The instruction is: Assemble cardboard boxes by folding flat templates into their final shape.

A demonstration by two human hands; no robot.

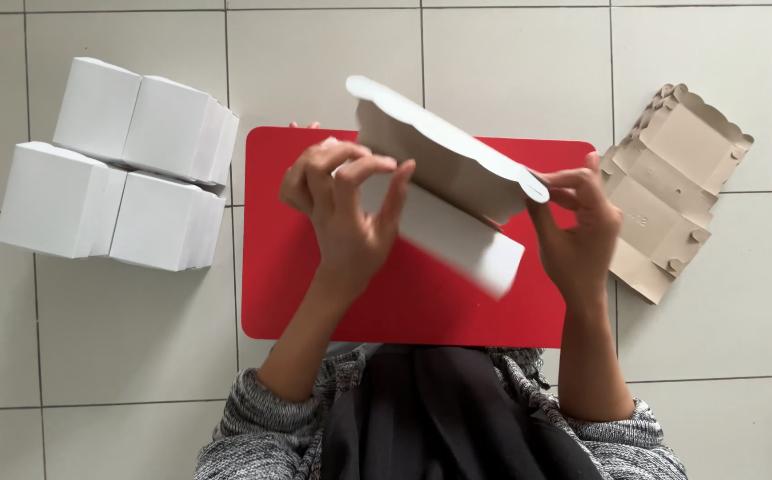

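1. Hands: both raised above the red mat, each gripping one end of a partly folded cardboard box blank.
2. Left hand: fingers curled around the blank's left end, thumb in front, closed on the card.
3. Right hand: fingers pinch the blank's right end near the scalloped edge, closed on the card.
4. Box blank: held off the mat, tilted, high at the left and low at the right. White outer face, brown inner face. One white flap hangs down and is motion-blurred.
5. Mat: lies flat on the pale tiled floor, directly under the hands.
6. Left of the mat: four finished white boxes in a two-by-two cluster, touching one another.
7. Right of the mat: a flat unfolded brown blank with scalloped edges, lying just beside the mat's right edge.
8. Sleeves: grey knit, visible at the bottom of the view.
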